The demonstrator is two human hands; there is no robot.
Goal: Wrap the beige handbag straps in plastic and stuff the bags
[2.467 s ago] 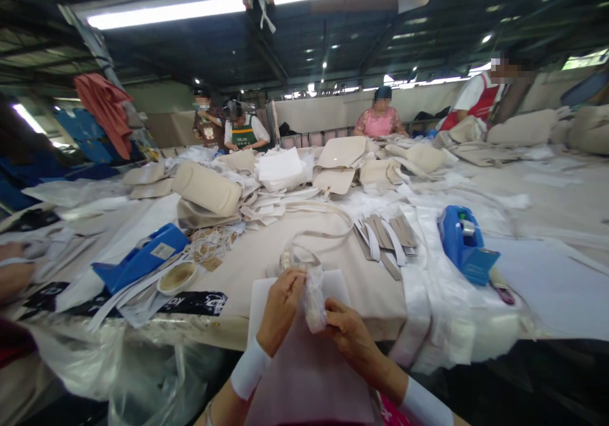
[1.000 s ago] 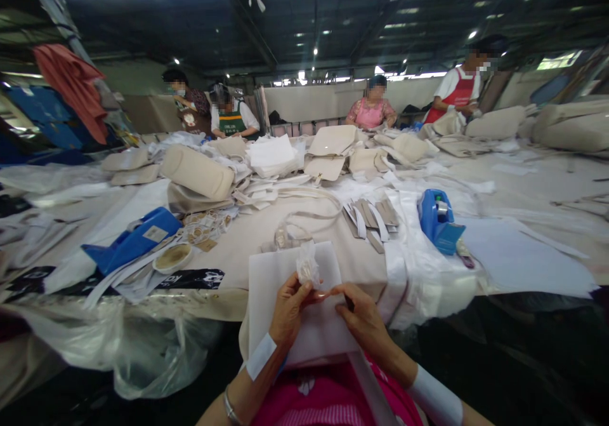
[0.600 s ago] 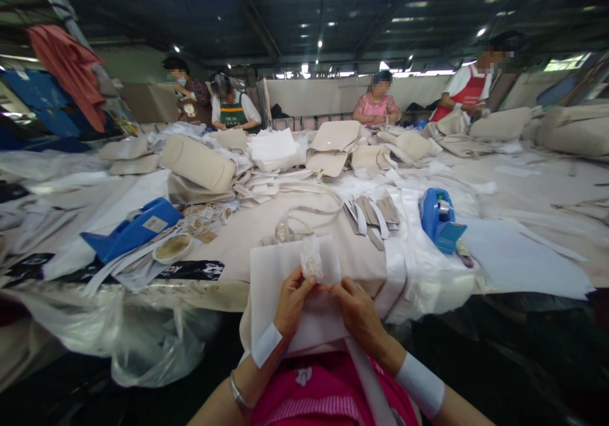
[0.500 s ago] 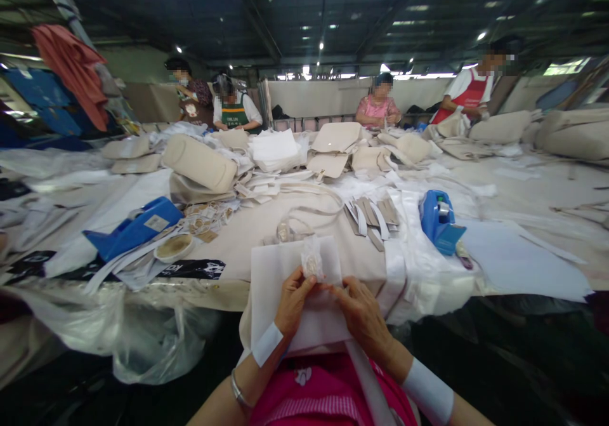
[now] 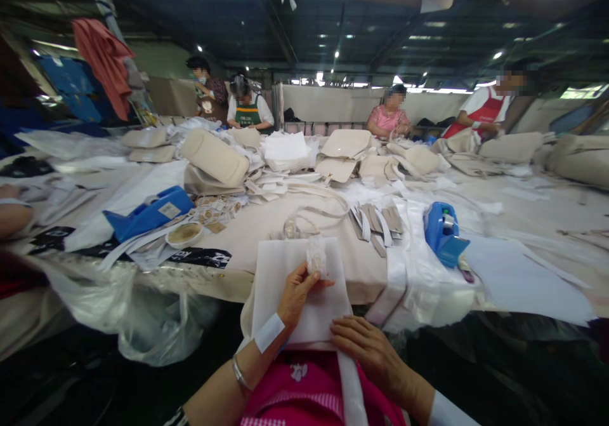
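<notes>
My left hand (image 5: 295, 291) pinches a small clear plastic-wrapped piece (image 5: 316, 258) between thumb and fingers, over a white sheet (image 5: 280, 267). That sheet lies upon a beige bag (image 5: 247, 315) at the table's front edge, against the pink apron (image 5: 304, 391). Lower and to the right, my right hand (image 5: 366, 350) rests with fingers extended on the sheet's lower right edge, beside a pale strap (image 5: 351, 381) that hangs down over the apron. A beige looped strap (image 5: 323, 192) lies on the table beyond the sheet.
Blue tape dispensers stand left (image 5: 150, 213) and right (image 5: 442, 232). A round dish (image 5: 184, 234) is near the left one. Cut strips (image 5: 378, 223) lie right of centre. Beige bags (image 5: 214, 156) line the back, where several people work. Another person's arm (image 5: 14, 210) shows at far left.
My right hand has moved down from near the wrapped piece to the sheet's lower edge, its fingers now extended. My left hand still holds the piece. The view has shifted slightly left.
</notes>
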